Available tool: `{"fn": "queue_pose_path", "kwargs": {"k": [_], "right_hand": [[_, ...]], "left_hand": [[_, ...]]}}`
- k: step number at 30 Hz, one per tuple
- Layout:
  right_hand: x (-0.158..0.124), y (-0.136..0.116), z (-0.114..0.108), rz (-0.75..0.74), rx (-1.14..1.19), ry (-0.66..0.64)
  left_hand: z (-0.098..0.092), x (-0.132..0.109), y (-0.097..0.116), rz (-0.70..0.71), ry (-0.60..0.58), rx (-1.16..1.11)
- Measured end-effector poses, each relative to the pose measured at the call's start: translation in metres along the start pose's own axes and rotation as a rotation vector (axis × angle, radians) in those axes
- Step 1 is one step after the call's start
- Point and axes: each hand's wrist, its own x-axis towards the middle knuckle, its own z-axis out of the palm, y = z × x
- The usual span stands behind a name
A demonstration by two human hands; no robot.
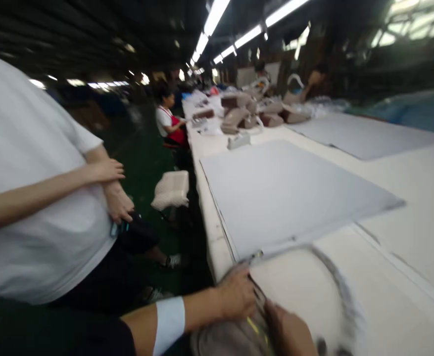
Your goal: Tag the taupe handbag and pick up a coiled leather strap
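Note:
At the near edge of a long white worktable (406,188), my left hand (237,294) is closed on the edge of a grey-brown bag-like piece (227,341) with a yellow-green lining showing. My right hand (289,331) grips the same piece just to the right of it. A curved grey strap or trim (341,284) arcs away from the piece over the table, blurred by motion. My left forearm wears a white wristband (169,321).
A large grey sheet (283,193) lies on the table beyond my hands, another sheet (365,133) farther right. A person in a white shirt (27,198) stands close on the left. Brown bags (246,116) and seated workers sit far down the table. A padded stool (171,189) stands in the aisle.

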Motion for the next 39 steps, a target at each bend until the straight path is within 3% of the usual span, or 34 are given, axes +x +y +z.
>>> {"fn": "queue_pose_path", "kwargs": {"k": [2,3,5,7,12,21,26,34,39], "right_hand": [[-0.007,0.025,0.015,0.043,-0.046,-0.069],[-0.011,0.037,0.02,0.065,-0.052,-0.093],[-0.02,0.054,0.025,0.099,-0.062,-0.107],[-0.029,0.062,0.024,0.101,-0.074,-0.11],[-0.046,0.066,0.017,0.045,-0.093,-0.089],[-0.062,0.081,0.025,0.12,-0.02,-0.071],[-0.044,0.087,0.021,0.164,0.121,-0.016],[-0.002,0.07,0.031,0.283,0.169,-0.02],[-0.003,0.062,0.021,0.312,0.272,0.085]], "left_hand": [[0.062,0.027,0.084,0.123,-0.067,-0.159],[0.082,0.033,0.112,0.148,-0.082,-0.212],[0.105,0.039,0.138,0.152,-0.09,-0.274],[0.111,0.041,0.135,0.138,-0.081,-0.298],[0.105,0.037,0.119,0.099,-0.063,-0.308],[0.085,0.036,0.153,0.005,-0.166,-0.294],[0.085,0.039,0.171,0.088,-0.185,-0.273],[0.092,0.032,0.168,0.158,-0.158,-0.288],[0.075,0.014,0.169,0.052,-0.262,-0.311]]}}
